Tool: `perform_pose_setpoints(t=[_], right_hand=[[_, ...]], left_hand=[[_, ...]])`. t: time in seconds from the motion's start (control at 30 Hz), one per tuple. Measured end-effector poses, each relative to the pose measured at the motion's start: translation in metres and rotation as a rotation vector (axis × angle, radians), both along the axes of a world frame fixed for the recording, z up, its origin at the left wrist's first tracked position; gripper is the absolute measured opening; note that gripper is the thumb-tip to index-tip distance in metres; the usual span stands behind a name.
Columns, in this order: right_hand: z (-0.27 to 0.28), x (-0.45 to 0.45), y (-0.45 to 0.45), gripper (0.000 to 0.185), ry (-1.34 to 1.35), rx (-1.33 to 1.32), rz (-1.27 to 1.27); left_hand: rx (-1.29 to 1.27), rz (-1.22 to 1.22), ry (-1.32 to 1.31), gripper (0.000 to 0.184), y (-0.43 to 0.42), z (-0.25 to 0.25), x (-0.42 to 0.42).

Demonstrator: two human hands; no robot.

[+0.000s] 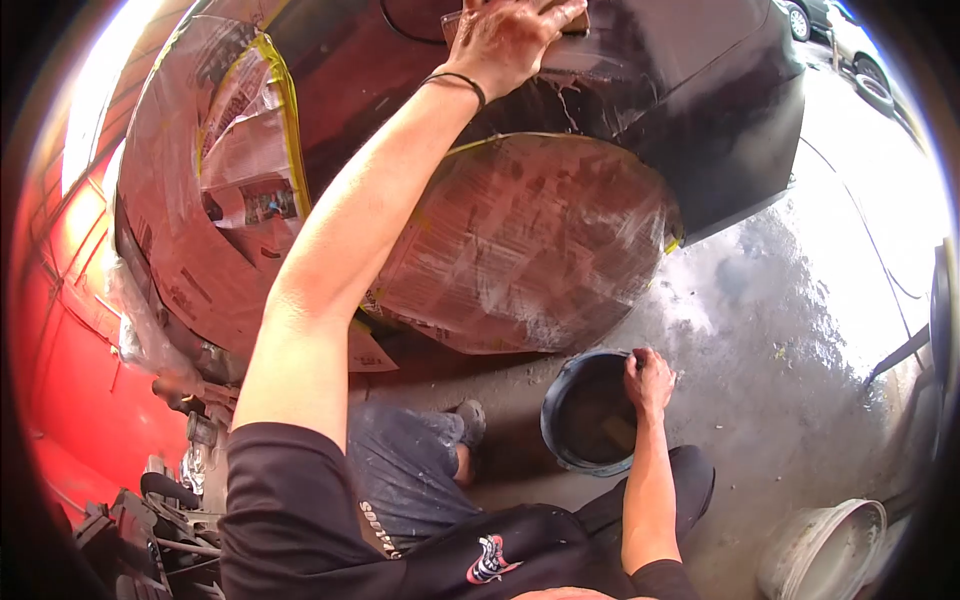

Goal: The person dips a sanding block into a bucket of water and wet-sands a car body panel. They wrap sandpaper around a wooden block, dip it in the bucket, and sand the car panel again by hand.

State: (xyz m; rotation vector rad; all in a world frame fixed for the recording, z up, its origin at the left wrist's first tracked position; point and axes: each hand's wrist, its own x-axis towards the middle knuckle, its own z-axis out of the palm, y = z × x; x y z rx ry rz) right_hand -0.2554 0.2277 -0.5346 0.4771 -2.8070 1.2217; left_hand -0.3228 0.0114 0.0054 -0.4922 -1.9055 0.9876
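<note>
My left hand (pixel 505 42) is stretched out at the top, its fingers round a flat block (pixel 574 18) pressed on the dark, wet car panel (pixel 660 60). Whitish runs of liquid show on the panel below it. Lower right, my right hand (pixel 650 381) is curled over the right edge of a round blue-rimmed bucket (pixel 553 452) on the floor. The bucket holds dark liquid, with a pale shape low in it. Between the hands, newspaper masking (pixel 530 240) edged with yellow tape covers the wheel area.
More taped newspaper (pixel 180 240) covers the car's front at left. A whitish bucket (pixel 825 550) stands at lower right on the wet floor (pixel 740 400). Car parts (pixel 150 530) lie at lower left by a red wall (pixel 90 400). A hose (pixel 860 215) runs along the right.
</note>
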Motion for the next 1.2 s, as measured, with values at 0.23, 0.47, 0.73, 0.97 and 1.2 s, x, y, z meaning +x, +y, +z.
perform_pose_setpoints(t=[0.23,0.47,0.73,0.97,1.2], right_hand=[[0.006,0.001,0.003,0.025,-0.044,-0.066,0.001],[0.002,0.003,0.003,0.020,-0.015,-0.061,0.005],[0.000,0.000,0.004,0.024,-0.040,-0.064,0.000],[0.005,-0.006,0.005,0.026,-0.018,-0.036,0.018],[-0.002,-0.003,0.007,0.023,-0.020,-0.101,0.048]], left_hand=[[-0.113,0.120,-0.001,0.054,-0.022,-0.025,0.020],[-0.027,-0.056,0.167,0.035,0.022,-0.046,-0.057],[-0.073,-0.071,0.078,0.056,0.014,-0.038,-0.051],[-0.107,0.141,0.022,0.053,-0.030,-0.038,0.040],[-0.096,0.180,-0.032,0.054,-0.081,-0.009,0.112]])
